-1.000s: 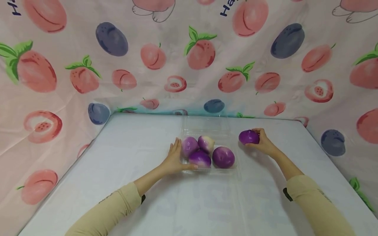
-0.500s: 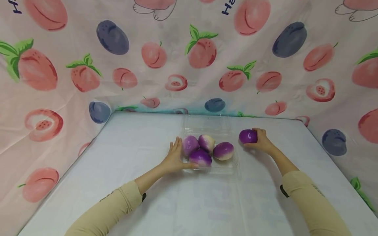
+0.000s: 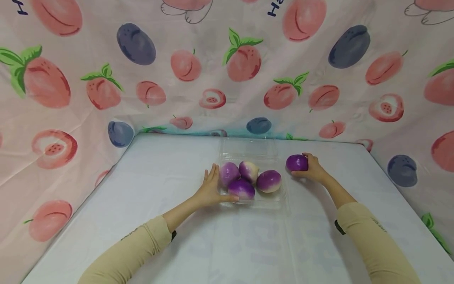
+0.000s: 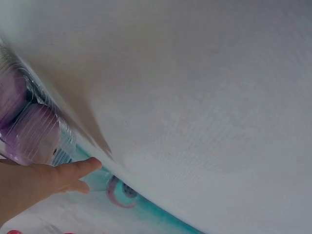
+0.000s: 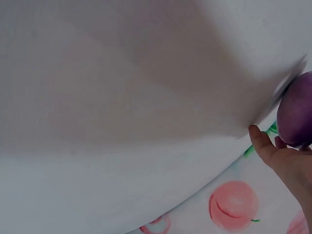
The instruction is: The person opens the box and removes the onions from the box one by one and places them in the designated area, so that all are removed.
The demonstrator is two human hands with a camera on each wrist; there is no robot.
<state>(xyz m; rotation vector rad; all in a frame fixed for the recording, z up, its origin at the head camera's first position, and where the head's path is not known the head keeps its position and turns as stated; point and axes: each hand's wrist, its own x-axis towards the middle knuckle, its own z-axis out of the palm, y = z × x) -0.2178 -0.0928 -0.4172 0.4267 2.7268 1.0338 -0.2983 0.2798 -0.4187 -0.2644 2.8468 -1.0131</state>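
In the head view a clear plastic box [image 3: 262, 204] holds several purple-and-white turnips, among them a turnip [image 3: 268, 181] on the right side and a darker turnip [image 3: 241, 189] at the front. My left hand [image 3: 207, 192] rests on the box's left side, fingers straight, with the thumb along the front rim. To the right of the box my right hand [image 3: 313, 169] grips a deep purple turnip [image 3: 296, 162] between thumb and fingers. The right wrist view shows this turnip [image 5: 297, 112] cut off by the frame edge, partly hidden behind it.
The box's clear lid [image 3: 248, 148] lies folded back behind it, near the table's far edge. A fruit-printed cloth [image 3: 213, 79] hangs behind and along both sides of the white table [image 3: 159, 169].
The turnip at the box's right has turned, showing its white underside. The turnip in my right hand has rolled too, its stem end now hidden. My left hand stays put.
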